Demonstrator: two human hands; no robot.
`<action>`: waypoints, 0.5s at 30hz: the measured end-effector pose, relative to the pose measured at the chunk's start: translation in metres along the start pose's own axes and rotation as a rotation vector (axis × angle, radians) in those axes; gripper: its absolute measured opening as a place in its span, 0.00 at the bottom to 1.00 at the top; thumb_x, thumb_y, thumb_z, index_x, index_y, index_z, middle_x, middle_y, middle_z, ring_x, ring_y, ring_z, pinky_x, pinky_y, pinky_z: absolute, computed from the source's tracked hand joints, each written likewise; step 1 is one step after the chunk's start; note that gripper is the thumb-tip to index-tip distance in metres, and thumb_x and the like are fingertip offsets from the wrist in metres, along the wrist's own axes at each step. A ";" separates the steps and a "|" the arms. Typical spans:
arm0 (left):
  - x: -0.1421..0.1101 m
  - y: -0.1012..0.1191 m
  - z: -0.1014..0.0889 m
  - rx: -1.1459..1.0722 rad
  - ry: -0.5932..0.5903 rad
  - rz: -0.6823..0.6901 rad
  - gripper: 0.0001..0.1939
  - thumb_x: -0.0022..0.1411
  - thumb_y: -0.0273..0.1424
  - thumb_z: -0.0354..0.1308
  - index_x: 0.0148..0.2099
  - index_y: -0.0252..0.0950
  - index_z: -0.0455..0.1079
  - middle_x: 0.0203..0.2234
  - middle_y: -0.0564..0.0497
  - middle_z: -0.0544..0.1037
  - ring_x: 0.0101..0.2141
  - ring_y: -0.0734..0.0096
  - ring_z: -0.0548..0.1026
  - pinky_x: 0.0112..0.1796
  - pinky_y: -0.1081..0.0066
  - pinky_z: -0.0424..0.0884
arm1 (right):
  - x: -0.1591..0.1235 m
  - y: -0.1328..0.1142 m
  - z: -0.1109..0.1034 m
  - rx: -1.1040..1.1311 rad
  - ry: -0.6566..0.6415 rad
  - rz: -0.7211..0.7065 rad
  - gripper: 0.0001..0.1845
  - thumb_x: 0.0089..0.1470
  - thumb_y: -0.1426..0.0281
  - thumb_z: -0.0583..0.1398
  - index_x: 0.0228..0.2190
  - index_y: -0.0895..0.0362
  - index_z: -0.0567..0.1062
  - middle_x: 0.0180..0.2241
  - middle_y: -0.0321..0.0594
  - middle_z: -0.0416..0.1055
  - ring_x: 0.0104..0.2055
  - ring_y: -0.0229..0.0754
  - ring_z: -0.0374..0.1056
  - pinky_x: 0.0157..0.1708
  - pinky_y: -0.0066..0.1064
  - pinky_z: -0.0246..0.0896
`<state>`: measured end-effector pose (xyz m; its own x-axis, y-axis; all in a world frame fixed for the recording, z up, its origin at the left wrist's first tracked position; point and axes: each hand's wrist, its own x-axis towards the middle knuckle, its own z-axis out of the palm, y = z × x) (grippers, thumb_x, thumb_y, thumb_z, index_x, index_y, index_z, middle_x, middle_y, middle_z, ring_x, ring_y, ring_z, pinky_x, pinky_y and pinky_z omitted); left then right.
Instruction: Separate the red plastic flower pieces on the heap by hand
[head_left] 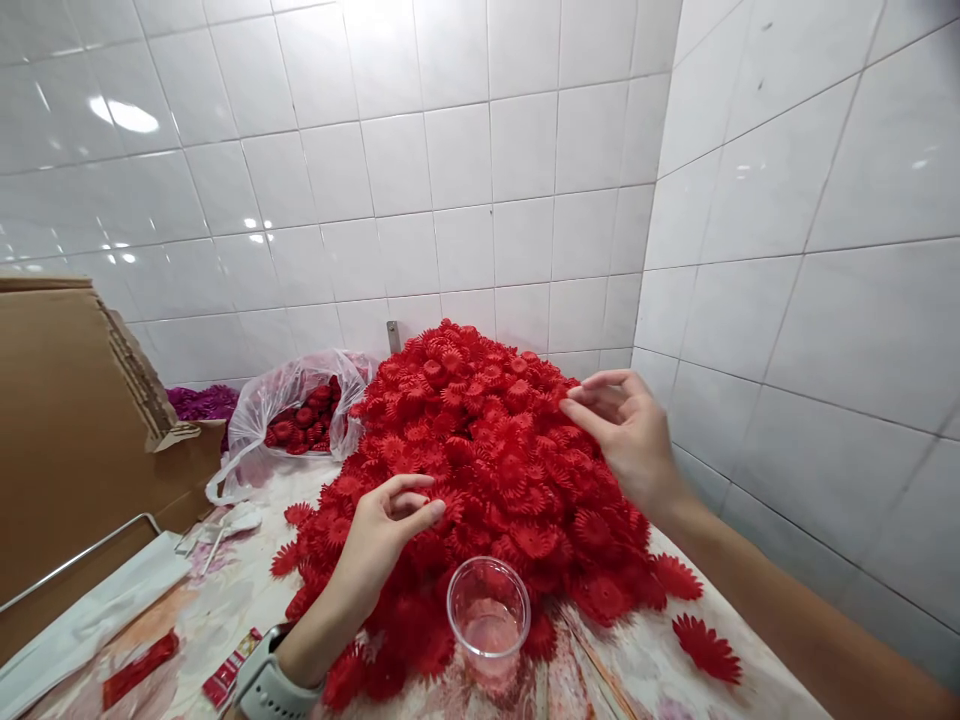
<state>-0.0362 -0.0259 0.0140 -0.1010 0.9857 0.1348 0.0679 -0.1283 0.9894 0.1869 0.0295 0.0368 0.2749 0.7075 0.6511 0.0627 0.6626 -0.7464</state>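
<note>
A large heap of red artificial flower pieces with fringed petals covers the middle of the table. My left hand is over its front left side, thumb and curled fingers apart, with nothing visible between them. At the heap's upper right is my right hand, its thumb and fingertips close together but with a small gap. I see nothing held there. A clear plastic cup stands upright in front of the heap, to the right of my left wrist. A pale watch is on that wrist.
A clear plastic bag of darker red pieces lies open at the back left. Purple pieces and a cardboard box are beyond it. Red wrappers lie front left. A loose flower piece lies right. Tiled walls enclose the back and right.
</note>
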 end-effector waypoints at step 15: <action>0.018 0.003 0.012 -0.146 -0.024 0.010 0.16 0.37 0.28 0.67 0.32 0.35 0.69 0.20 0.57 0.71 0.24 0.77 0.71 0.29 0.77 0.66 | -0.038 -0.003 0.033 -0.393 -0.482 -0.559 0.10 0.52 0.79 0.52 0.36 0.55 0.66 0.33 0.41 0.71 0.36 0.42 0.67 0.37 0.35 0.65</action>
<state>-0.0262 -0.0069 0.0191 -0.0772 0.9864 0.1454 -0.0760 -0.1512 0.9856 0.1449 0.0087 0.0191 -0.3311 0.3864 0.8609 0.4222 0.8766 -0.2311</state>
